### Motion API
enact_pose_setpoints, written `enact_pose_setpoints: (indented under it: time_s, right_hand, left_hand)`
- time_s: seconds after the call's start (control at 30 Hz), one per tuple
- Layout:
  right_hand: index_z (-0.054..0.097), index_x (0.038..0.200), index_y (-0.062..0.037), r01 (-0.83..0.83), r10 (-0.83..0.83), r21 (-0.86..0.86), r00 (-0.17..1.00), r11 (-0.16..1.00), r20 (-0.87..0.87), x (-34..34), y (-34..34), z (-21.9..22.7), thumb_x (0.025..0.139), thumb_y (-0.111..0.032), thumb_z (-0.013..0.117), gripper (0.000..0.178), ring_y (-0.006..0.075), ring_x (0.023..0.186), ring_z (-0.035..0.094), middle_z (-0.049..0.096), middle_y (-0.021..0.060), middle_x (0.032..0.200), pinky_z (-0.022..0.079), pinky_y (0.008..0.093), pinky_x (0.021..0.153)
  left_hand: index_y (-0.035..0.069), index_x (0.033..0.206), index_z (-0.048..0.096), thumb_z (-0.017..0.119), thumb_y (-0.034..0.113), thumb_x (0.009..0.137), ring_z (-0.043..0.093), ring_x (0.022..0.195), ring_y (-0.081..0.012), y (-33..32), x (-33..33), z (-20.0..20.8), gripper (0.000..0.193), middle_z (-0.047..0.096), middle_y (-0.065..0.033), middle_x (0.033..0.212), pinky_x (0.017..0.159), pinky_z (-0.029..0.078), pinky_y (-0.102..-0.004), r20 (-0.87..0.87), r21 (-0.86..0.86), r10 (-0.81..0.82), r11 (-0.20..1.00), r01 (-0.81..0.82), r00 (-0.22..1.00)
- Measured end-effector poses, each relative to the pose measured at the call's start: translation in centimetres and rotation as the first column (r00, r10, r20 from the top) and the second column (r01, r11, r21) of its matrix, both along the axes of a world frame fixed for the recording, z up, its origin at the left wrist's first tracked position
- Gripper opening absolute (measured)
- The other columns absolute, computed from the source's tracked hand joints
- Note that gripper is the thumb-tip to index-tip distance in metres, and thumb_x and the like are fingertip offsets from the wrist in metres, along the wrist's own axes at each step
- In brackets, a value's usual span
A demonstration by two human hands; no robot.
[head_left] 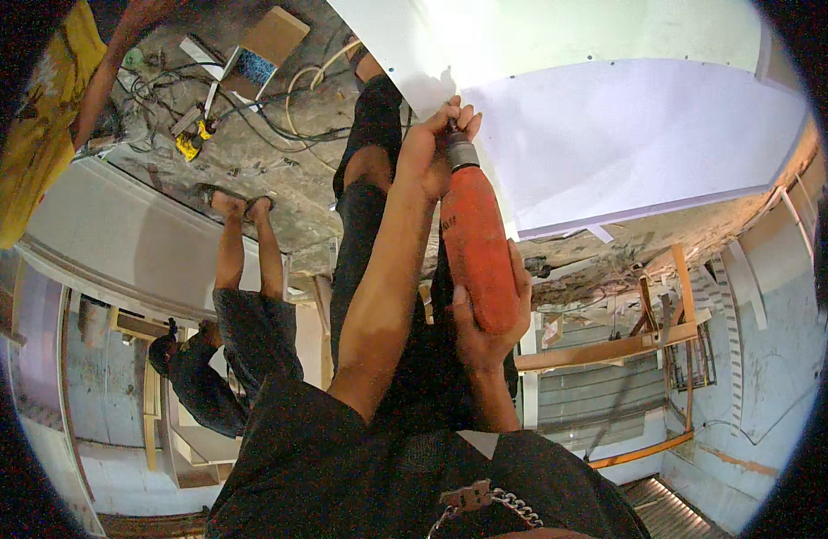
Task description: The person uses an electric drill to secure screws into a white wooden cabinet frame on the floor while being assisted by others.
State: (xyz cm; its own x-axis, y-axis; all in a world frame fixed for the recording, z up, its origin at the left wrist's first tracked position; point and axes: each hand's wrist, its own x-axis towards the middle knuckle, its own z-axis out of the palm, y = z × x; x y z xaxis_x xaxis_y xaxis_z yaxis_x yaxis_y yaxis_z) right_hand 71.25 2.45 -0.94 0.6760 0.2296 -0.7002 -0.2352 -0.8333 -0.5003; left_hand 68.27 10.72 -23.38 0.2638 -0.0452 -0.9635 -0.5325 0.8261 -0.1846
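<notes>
An orange power drill (pixel 479 242) with a grey collar points away from me, its dark tip at the edge of a large white panel (pixel 629 144). My right hand (pixel 495 337) is wrapped around the rear of the drill, fingers along both sides. At the front, my left hand (pixel 439 144) closes around the narrow dark tip just past the collar. Whether a screw is also pinched in those fingers is too small to tell. Several small dark dots, like screw heads, line the panel's far part.
A yellow and black power tool (pixel 191 142), loose cables (pixel 279 126) and an open cardboard box (pixel 275 45) lie on the littered floor. A person in dark clothes (pixel 203 382) bends over at left; another in yellow (pixel 50 126) is far left. A wooden frame (pixel 612 350) stands at right.
</notes>
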Motion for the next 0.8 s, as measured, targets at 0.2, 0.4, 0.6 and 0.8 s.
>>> enact_pose_setpoints:
  time_s: [0.2, 0.4, 0.6, 0.8]
  right_hand:
    - [0.043, 0.135, 0.0085, -0.023, 0.015, -0.123, 0.998, 0.992, -0.067, 1.0, 0.9, 0.5, 0.077, -0.009, 0.07, 0.067, 0.0268, 0.121, 0.051, 0.05, 0.0175, 0.129, 0.041, 0.0381, 0.103]
    - [0.041, 0.137, 0.0069, 0.11, -0.115, -0.053, 0.989, 0.992, -0.094, 1.6, 1.3, 0.6, 0.076, -0.007, 0.07, 0.069, 0.0265, 0.122, 0.051, 0.049, 0.0176, 0.133, 0.042, 0.0381, 0.103]
    - [0.041, 0.137, 0.0062, 0.052, -0.061, -0.075, 0.991, 0.996, -0.12, 2.0, 0.9, 0.6, 0.075, -0.007, 0.071, 0.07, 0.0269, 0.122, 0.05, 0.048, 0.0176, 0.134, 0.04, 0.0383, 0.105]
    - [0.042, 0.137, 0.0069, 0.004, -0.014, -0.081, 0.993, 0.997, -0.12, 2.0, 0.6, 0.4, 0.075, -0.008, 0.072, 0.07, 0.0276, 0.124, 0.049, 0.049, 0.0175, 0.133, 0.039, 0.039, 0.105]
  left_hand:
    - [-0.007, 0.113, 0.051, 0.055, 0.002, 0.092, 0.062, 0.083, -0.0239, -0.2, 0.5, 0.0, 0.023, 0.057, -0.0151, 0.094, 0.095, 0.054, -0.0422, -0.048, -0.01, -0.018, 1.0, 0.018, 0.999]
    - [-0.007, 0.113, 0.053, 0.055, 0.002, 0.092, 0.061, 0.081, -0.0224, 0.0, 0.9, 0.9, 0.022, 0.058, -0.0118, 0.087, 0.094, 0.054, -0.0395, -0.038, 0.039, -0.123, 0.991, 0.125, 0.992]
    - [-0.007, 0.114, 0.052, 0.054, 0.002, 0.093, 0.06, 0.078, -0.0211, 0.1, 0.4, 0.7, 0.023, 0.058, -0.0105, 0.085, 0.094, 0.054, -0.0382, -0.011, 0.056, -0.133, 0.99, 0.133, 0.991]
    - [-0.007, 0.116, 0.052, 0.053, 0.002, 0.094, 0.061, 0.079, -0.0212, -0.1, 0.3, 0.8, 0.025, 0.058, -0.0107, 0.085, 0.093, 0.054, -0.0389, -0.026, 0.033, -0.129, 0.991, 0.13, 0.991]
